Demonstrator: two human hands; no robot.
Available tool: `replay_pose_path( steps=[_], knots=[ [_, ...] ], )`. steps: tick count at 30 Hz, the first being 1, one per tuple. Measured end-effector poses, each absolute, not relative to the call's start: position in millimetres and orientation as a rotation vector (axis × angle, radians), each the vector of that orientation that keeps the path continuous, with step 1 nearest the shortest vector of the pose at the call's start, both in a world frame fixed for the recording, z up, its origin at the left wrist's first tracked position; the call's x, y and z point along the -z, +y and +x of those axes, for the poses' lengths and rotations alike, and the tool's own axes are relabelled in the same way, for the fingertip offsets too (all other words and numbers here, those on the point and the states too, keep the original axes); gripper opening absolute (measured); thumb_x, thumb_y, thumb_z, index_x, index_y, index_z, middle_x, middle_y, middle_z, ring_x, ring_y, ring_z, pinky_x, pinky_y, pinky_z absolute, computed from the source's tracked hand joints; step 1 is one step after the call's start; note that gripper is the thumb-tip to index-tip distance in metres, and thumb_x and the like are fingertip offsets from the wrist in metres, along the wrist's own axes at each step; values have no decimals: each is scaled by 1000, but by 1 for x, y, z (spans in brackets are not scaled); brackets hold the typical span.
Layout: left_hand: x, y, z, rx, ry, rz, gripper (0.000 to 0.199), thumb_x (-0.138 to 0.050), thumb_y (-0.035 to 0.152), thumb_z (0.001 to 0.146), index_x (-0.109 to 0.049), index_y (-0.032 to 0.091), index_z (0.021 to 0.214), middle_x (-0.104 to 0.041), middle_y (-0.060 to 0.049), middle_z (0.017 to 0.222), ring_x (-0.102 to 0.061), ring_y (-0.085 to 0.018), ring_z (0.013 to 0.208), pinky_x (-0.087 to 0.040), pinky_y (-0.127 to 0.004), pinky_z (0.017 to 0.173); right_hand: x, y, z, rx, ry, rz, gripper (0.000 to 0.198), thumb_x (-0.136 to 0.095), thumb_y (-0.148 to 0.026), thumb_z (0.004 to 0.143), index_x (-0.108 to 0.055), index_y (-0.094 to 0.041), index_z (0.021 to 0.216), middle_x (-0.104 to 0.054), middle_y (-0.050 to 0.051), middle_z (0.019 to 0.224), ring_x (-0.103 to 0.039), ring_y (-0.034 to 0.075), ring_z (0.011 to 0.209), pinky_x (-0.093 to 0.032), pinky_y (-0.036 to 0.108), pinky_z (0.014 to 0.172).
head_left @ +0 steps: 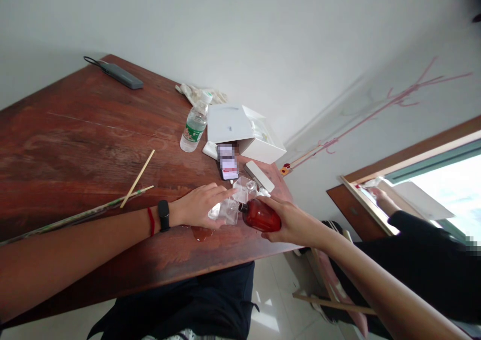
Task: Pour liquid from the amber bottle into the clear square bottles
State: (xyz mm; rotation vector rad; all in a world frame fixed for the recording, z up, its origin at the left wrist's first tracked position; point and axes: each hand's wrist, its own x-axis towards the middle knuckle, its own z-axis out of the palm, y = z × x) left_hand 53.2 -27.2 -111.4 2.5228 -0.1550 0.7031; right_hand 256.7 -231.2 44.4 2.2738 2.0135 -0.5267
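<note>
My right hand (pixel 283 220) is wrapped round a reddish-brown bottle (pixel 262 216), tilted on its side with its dark neck pointing left. The bottle's mouth is at a clear plastic box (pixel 230 214) near the table's front edge; I cannot tell whether anything flows out. On the box's left side, my left hand (pixel 201 205) grips it between thumb and fingers. Something shiny and whitish shows between that thumb and the fingers. Just beyond the box lies a lit phone (pixel 228 162). A small puddle (pixel 202 234) wets the wood below my left hand.
A water bottle (pixel 194 123) stands beside a white box (pixel 231 123). Chopsticks (pixel 138 179) cross a long patterned strip at left. A grey power strip (pixel 124 75) lies at the back of the wooden table (pixel 93 144). Another person's dark sleeve (pixel 417 235) shows at right by the window.
</note>
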Motion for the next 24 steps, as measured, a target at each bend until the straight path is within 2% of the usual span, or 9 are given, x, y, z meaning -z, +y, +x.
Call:
replay_pose_path(
  steps=[24],
  knots=[
    [112, -27, 53, -715, -156, 2527, 92, -82, 39, 88, -36, 18, 164, -66, -14, 137, -62, -34, 118, -50, -45, 107, -50, -228, 251, 565, 1983, 2276, 85, -85, -27, 76, -52, -25, 154, -68, 16, 143, -72, 38, 122, -56, 54, 107]
  ],
)
